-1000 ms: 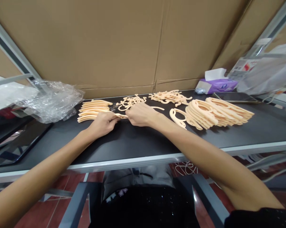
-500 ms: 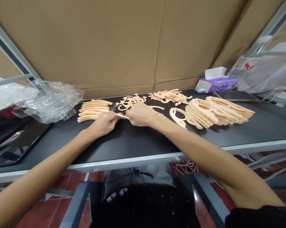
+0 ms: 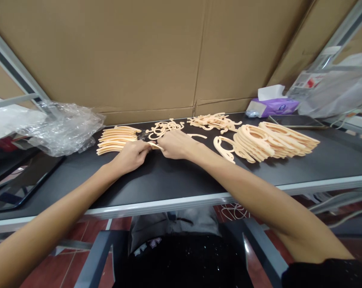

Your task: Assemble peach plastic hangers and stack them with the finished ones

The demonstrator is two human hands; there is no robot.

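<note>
My left hand (image 3: 132, 155) and my right hand (image 3: 177, 145) are close together above the black table. Both pinch a small peach plastic hanger piece (image 3: 155, 146), a short stretch of which shows between the fingers. My hands hide the rest of it. Left of my left hand lies a neat row of curved peach hanger arms (image 3: 116, 140). Behind my right hand are a loose heap of peach hooks (image 3: 165, 127) and a single hook (image 3: 198, 136). Farther right stands a fanned stack of peach looped hanger pieces (image 3: 259, 142).
Another heap of thin peach pieces (image 3: 214, 121) lies at the back. A purple tissue box (image 3: 271, 107) and a dark phone (image 3: 296, 121) are at the back right. Crumpled clear plastic (image 3: 69, 126) and a dark tablet (image 3: 21, 188) are on the left. Cardboard (image 3: 139, 56) stands behind the table.
The piece between my hands has turned slightly and shows a little more of its length. Both hands stay in nearly the same place; the view has shifted slightly.
</note>
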